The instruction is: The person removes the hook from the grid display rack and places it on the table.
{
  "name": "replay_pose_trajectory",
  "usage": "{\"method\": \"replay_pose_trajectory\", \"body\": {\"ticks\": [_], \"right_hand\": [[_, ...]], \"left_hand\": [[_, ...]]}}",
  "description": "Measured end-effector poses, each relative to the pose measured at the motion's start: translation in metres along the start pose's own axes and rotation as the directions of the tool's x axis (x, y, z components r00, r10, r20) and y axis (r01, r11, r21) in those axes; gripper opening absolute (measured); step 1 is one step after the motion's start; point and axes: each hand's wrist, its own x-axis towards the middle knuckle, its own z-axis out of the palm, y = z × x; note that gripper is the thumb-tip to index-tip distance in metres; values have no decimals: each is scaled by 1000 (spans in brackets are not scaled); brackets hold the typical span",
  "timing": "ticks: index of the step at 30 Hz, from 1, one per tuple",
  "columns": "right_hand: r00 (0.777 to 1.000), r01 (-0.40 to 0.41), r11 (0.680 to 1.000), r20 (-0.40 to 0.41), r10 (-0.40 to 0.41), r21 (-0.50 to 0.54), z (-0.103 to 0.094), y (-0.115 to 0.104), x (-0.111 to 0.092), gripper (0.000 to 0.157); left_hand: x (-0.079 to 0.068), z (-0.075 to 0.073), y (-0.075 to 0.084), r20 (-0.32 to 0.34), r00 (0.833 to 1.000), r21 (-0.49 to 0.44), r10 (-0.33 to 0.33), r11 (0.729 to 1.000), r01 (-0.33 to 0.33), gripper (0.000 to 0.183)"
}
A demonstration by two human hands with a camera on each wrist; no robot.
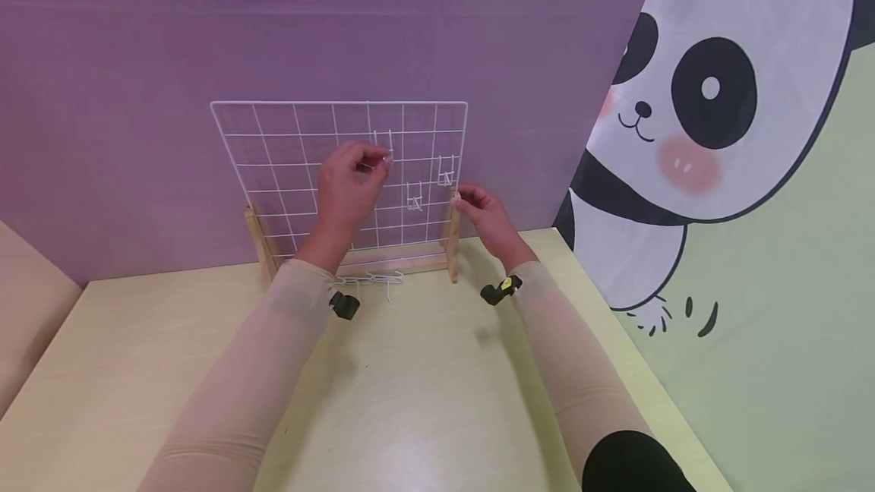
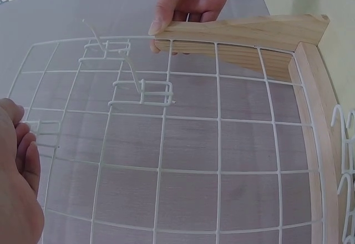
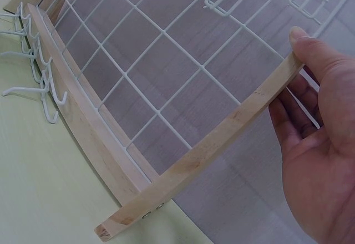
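A white wire grid panel [image 1: 307,102] stands upright in a wooden stand [image 1: 452,245]. My left hand [image 1: 345,181] is in front of the panel's upper middle, pinching a white wire hook [image 2: 50,122] that sits against the grid; its front part is hidden by the fingers. Two more hooks hang to the right, an upper one [image 1: 446,171] near the edge and a lower one [image 1: 414,197]. With thumb and fingers, my right hand [image 1: 488,219] grips the top end of the stand's right wooden post [image 3: 205,144].
Several loose white hooks [image 3: 41,86] lie on the pale wooden table [image 1: 410,370] along the foot of the stand. A purple backdrop [image 1: 150,143] rises behind the panel. To the right is a wall with a panda picture [image 1: 711,97].
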Motion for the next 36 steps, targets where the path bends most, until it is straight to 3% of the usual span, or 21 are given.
{"method": "replay_pose_trajectory", "body": {"ticks": [21,36], "right_hand": [[1000,6,1000,-1,-6,-12,0,1,2,34],[1000,15,1000,7,-15,-5,-2,2,1,36]], "left_hand": [[10,-3,3,-48,994,6,98,995,-98,7],[14,-9,11,-43,983,-6,177,984,-177,8]]}}
